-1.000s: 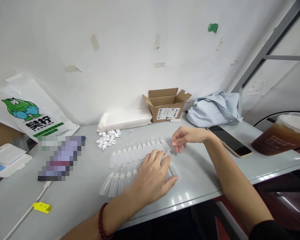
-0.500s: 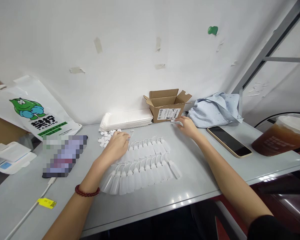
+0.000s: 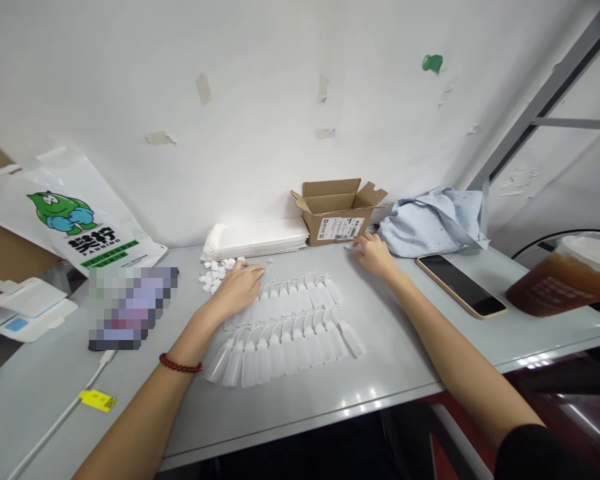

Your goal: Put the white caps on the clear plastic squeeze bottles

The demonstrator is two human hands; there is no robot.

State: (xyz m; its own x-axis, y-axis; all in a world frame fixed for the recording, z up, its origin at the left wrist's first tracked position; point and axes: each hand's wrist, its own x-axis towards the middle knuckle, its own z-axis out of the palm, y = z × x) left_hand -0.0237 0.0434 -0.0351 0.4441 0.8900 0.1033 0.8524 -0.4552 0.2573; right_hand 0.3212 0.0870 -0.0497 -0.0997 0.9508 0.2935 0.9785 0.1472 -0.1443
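Observation:
My left hand (image 3: pixel 241 288) rests palm down, fingers stretched out, over the left end of the back row of translucent squeeze bottles (image 3: pixel 300 299) with thin bent spouts. Its knuckles are beside a pile of small white caps (image 3: pixel 213 275). A second row of the same bottles (image 3: pixel 275 357) lies nearer me; the rightmost bottle (image 3: pixel 351 339) is tilted differently. My right hand (image 3: pixel 374 255) is at the front right corner of an open cardboard box (image 3: pixel 336 212), fingers bent together around a small pale piece (image 3: pixel 353 247) too indistinct to name.
Behind the caps lies a stack of flat white packs (image 3: pixel 257 239). To the right are a light blue cloth bag (image 3: pixel 430 220), a phone (image 3: pixel 461 285) and a large cup of brown drink (image 3: pixel 563 277). A printed white bag (image 3: pixel 85 220) and a blurred device on a cable (image 3: pixel 55 430) are at left.
The view has shifted slightly, so most things appear a little further right. My left fingers look a little straighter. My right hand stays by the box corner.

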